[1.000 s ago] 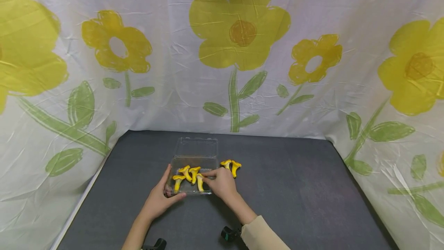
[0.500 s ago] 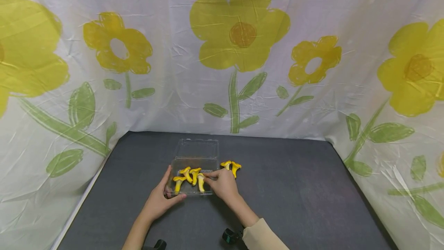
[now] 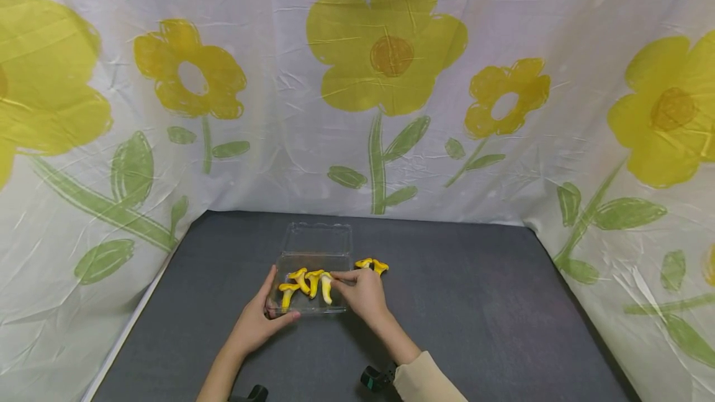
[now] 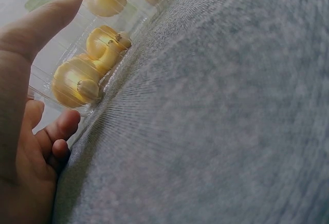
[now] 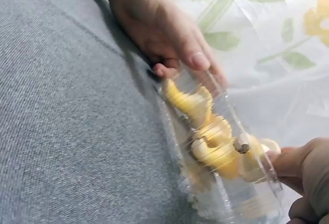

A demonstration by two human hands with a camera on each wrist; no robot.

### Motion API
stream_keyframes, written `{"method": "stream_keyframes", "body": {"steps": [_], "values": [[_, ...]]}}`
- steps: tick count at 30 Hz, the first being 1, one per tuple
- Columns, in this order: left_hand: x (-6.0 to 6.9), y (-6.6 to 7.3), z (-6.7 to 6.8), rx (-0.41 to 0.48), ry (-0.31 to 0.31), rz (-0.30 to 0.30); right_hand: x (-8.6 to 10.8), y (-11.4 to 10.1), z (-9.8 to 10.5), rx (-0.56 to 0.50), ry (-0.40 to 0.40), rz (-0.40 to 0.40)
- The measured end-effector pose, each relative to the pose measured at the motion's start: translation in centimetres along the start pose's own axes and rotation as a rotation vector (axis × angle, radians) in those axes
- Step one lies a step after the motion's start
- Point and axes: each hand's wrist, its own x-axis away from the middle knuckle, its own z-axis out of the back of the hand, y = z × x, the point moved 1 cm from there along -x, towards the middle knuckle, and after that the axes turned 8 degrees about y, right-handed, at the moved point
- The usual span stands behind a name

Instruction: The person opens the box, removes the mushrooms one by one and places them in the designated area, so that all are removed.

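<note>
A clear plastic clamshell box (image 3: 290,261) lies on the table with its lid (image 3: 317,239) folded back. My left hand (image 3: 254,326) grips the box's left front corner, thumb along the front wall and fingers at the side. Inside are three yellow chanterelle mushrooms (image 3: 313,284), seen through the wall in the left wrist view as yellow mushrooms (image 4: 77,82). At the box's right side, my right hand (image 3: 365,296) pinches the cap end of another chanterelle (image 3: 326,290), its pale stem pointing down toward the front. The right wrist view shows this chanterelle (image 5: 252,160) against the fingertips.
Two more chanterelles (image 3: 381,267) lie on the dark grey table (image 3: 458,303) right of the box, partly hidden by my right hand. A white cloth with printed flowers (image 3: 268,172) hangs behind and at both sides. Black straps (image 3: 377,378) are at the wrists.
My right hand has shifted slightly right and away from me, and the pinched chanterelle moved with it. It now covers more of the two loose ones. The left hand and box stay put.
</note>
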Motion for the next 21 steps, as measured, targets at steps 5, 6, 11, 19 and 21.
{"method": "stream_keyframes", "body": {"steps": [5,6,11,19,21], "values": [[0.1,0.0,0.0,-0.007,-0.002,0.004,-0.6,-0.5,0.4,-0.031,-0.017,0.022],[0.1,-0.1,0.0,-0.009,-0.001,0.005,-0.7,-0.6,0.5,-0.033,-0.016,0.032],[-0.1,-0.3,-0.1,-0.020,0.004,0.002,-1.5,-1.2,1.2,-0.082,0.006,0.034],[-0.1,-0.3,0.0,-0.045,0.009,-0.008,-1.8,-1.7,1.7,-0.140,0.014,0.014],[0.0,-0.3,0.0,-0.048,0.010,-0.008,-1.8,-1.8,1.8,-0.146,0.010,0.008]]}}
